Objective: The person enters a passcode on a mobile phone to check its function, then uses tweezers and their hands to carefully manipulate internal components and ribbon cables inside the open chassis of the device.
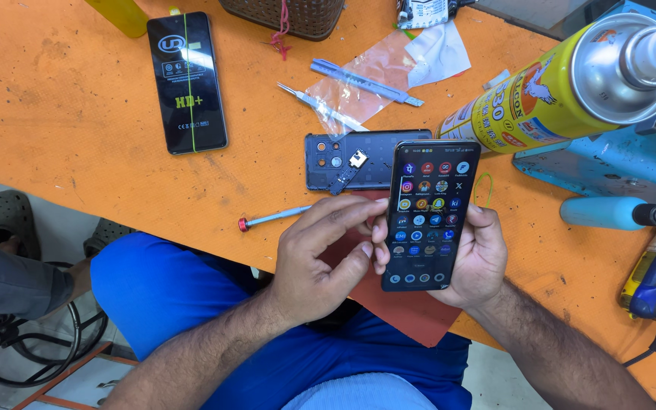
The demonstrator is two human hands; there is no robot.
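Sandals: a dark sandal (12, 215) lies on the floor far left of the left hand's fingers, below the table edge, beside another person's grey sleeve (9, 281).
Boxed glass: a black screen-protector pack (187, 82) lies flat on the orange table (77, 137), well up and left of the fingers.
Screwdriver: a thin screwdriver with a red cap (271, 219) lies on the table just left of the left fingertips, its tip end pointing toward them.
Left hand: the left hand (316, 262) hovers at the phone's left edge; fingers (347, 212) are curled and loosely spread, the forefinger reaching to the edge, the thumb touching the side lower down.
Back cover: a dark phone back cover (343, 163) with camera holes lies just above the left fingertips, a small part resting on it.
Tweezers and film: metal tweezers (320, 106) and a clear plastic film (366, 80) lie farther up from the fingers.
Phone: the lit smartphone (428, 215), showing rows of app icons, stands upright between both hands, above a red mat (411, 311).
Right hand: the right hand (480, 258) cradles the phone from behind, fingers wrapped round its right edge, pressed together.
Spray can: a yellow spray can (548, 87) lies tilted up and right of the right fingers.
Blue tool: a light blue handle (601, 212) sits right of those fingers, near.
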